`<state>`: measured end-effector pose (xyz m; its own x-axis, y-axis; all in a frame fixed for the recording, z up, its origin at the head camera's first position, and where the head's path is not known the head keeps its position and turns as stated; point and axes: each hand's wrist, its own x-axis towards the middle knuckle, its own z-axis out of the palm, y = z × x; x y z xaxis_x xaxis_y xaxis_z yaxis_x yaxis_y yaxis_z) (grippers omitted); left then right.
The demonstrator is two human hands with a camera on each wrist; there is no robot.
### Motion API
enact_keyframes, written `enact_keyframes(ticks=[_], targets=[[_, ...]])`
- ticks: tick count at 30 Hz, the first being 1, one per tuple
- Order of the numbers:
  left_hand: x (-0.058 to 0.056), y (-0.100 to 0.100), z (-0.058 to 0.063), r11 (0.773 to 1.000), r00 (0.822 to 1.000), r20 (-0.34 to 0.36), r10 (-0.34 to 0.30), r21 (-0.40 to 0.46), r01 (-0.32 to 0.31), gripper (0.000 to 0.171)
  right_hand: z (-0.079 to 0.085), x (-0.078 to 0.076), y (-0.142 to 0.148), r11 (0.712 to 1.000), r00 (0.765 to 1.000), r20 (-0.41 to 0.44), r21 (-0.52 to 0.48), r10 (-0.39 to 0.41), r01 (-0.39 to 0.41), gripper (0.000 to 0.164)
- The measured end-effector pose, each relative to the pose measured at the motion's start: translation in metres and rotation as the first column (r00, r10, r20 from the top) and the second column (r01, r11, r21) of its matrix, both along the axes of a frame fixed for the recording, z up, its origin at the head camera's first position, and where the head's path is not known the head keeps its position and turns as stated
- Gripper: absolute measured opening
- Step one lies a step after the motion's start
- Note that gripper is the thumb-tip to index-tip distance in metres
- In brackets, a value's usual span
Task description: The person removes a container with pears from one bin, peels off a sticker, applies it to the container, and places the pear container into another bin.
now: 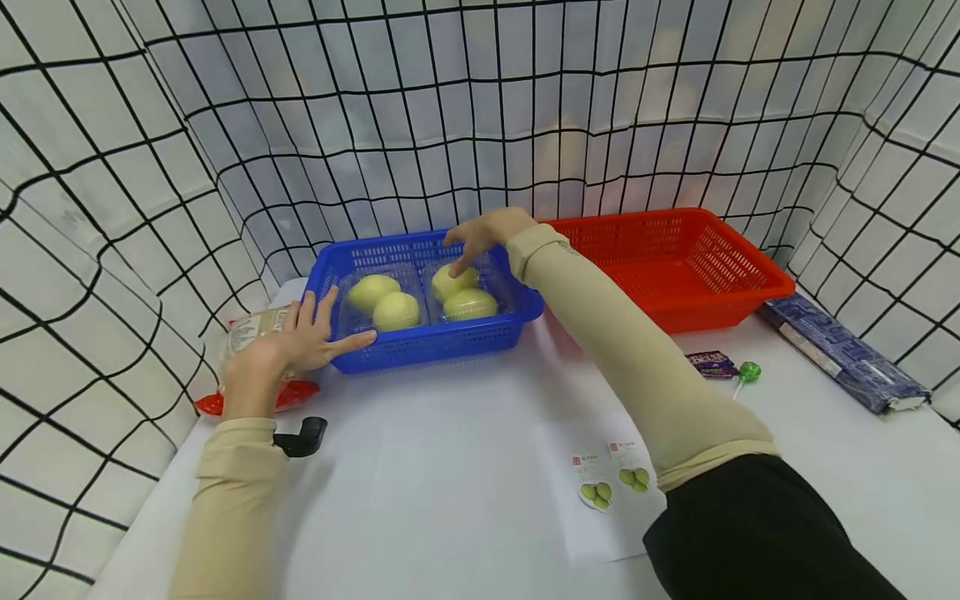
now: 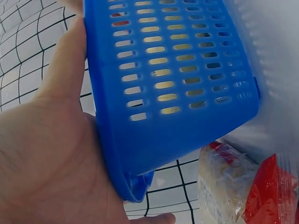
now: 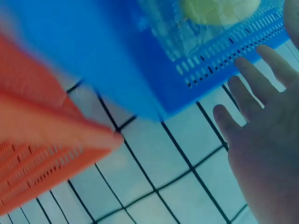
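Observation:
A blue plastic basket [image 1: 420, 354] holds two clear clamshell packs of pale yellow-green fruit, the left pack [image 1: 382, 304] beside the right pack [image 1: 468, 296]. My left hand [image 1: 307, 337] lies at the basket's left end with fingers spread and thumb along the front rim. In the left wrist view its palm [image 2: 51, 154] rests against the rim. Over the right pack reaches my right hand [image 1: 487, 233], its thumb and fingertips pointing down close to the fruit. Seen from the right wrist, that hand's fingers [image 3: 254, 86] are extended and spread beside the basket's slotted wall.
A red basket [image 1: 675, 267] stands against the right end of the blue one. Left lies a bagged food packet [image 1: 255, 329] with red ends. Rightward are a purple wrapper [image 1: 711, 364], green lollipop [image 1: 748, 372] and dark blue box [image 1: 843, 354]. A fruit-sticker sheet [image 1: 600, 533] lies in front. Black netting surrounds the table.

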<state>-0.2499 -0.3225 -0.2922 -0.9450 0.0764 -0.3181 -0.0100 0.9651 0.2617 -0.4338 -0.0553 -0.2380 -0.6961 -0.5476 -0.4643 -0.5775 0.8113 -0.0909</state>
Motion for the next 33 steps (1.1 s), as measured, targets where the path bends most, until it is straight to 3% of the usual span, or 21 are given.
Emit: enact_keyframes(ticks=[5,9,13,19,26,29,33], targets=[[0.002,0.010,0.003,1.000,1.000,0.011,0.002,-0.018,-0.002,0.119,-0.008,-0.002,-0.004,0.992,0.994,-0.025,0.063,-0.109,0.110,0.078],[-0.004,0.016,0.000,1.000,1.000,0.009,0.008,-0.009,-0.007,0.127,-0.016,-0.006,0.002,0.968,0.970,-0.040,0.076,-0.238,0.241,0.073],[-0.008,0.019,-0.003,1.000,1.000,0.011,0.007,-0.024,-0.007,0.132,-0.025,-0.012,0.007,0.955,0.959,-0.017,0.089,-0.282,0.282,0.075],[-0.004,0.021,-0.003,0.999,1.000,0.030,0.008,-0.043,-0.007,0.121,-0.023,-0.014,0.010,0.976,0.981,0.019,0.113,-0.191,0.187,0.082],[-0.004,0.009,-0.008,0.999,1.000,0.023,0.020,-0.031,-0.020,0.126,-0.005,-0.004,0.015,0.998,0.998,0.031,-0.041,-0.052,0.053,0.083],[-0.005,0.005,-0.006,1.000,1.000,0.001,0.013,-0.019,-0.013,0.129,-0.002,0.000,0.016,0.984,0.999,0.037,-0.178,-0.023,0.030,0.078],[-0.007,-0.001,-0.002,0.999,1.000,-0.010,0.012,-0.031,-0.012,0.128,0.001,0.006,0.015,0.945,0.995,-0.042,-0.310,0.094,-0.103,0.071]])
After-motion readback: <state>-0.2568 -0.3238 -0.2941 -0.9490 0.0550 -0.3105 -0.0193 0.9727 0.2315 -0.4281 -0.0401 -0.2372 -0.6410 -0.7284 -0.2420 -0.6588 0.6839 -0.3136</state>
